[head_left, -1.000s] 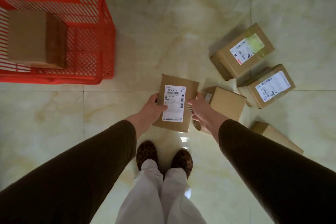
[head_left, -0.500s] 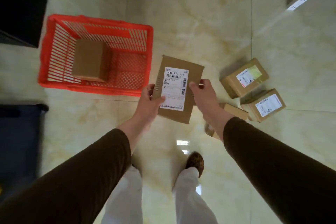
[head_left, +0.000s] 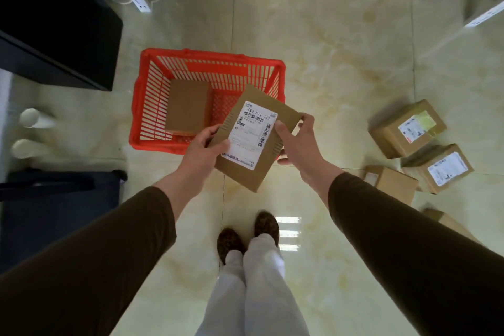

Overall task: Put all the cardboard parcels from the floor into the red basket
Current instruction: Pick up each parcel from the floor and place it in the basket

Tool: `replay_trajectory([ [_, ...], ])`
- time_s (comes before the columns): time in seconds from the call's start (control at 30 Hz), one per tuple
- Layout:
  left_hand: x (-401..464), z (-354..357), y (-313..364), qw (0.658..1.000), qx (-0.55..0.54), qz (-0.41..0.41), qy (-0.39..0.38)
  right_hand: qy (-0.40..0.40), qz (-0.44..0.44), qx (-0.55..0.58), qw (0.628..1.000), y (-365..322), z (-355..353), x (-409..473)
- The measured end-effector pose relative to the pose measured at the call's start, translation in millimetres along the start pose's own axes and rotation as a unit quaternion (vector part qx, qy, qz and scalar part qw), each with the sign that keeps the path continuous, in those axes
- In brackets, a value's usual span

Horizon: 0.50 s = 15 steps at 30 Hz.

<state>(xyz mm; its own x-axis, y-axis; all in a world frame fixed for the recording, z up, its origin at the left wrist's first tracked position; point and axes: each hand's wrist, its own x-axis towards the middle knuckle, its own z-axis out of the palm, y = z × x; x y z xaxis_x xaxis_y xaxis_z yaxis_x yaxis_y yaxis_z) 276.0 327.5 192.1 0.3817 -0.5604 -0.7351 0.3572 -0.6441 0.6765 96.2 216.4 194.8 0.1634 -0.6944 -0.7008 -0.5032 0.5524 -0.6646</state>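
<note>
Parcels: 1 (head_left: 253,139) held, 1 (head_left: 188,108) basketed, 4 floor.

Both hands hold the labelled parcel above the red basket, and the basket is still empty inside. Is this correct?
Not quite. The head view shows both hands, left hand and right hand, holding the labelled parcel above the red basket, but it already holds one plain parcel.
</note>
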Motion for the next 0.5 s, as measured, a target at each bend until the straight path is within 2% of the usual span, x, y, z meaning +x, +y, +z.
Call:
replay_trajectory([
  [0.27,53,-46,34,0.997,0.024,0.023,0.068,0.026,0.058,0.07,0.996,-15,44,23],
  [0.5,97,-77,61,0.999,0.022,-0.002,0.038,0.055,0.068,0.108,0.99,-6,98,34],
])
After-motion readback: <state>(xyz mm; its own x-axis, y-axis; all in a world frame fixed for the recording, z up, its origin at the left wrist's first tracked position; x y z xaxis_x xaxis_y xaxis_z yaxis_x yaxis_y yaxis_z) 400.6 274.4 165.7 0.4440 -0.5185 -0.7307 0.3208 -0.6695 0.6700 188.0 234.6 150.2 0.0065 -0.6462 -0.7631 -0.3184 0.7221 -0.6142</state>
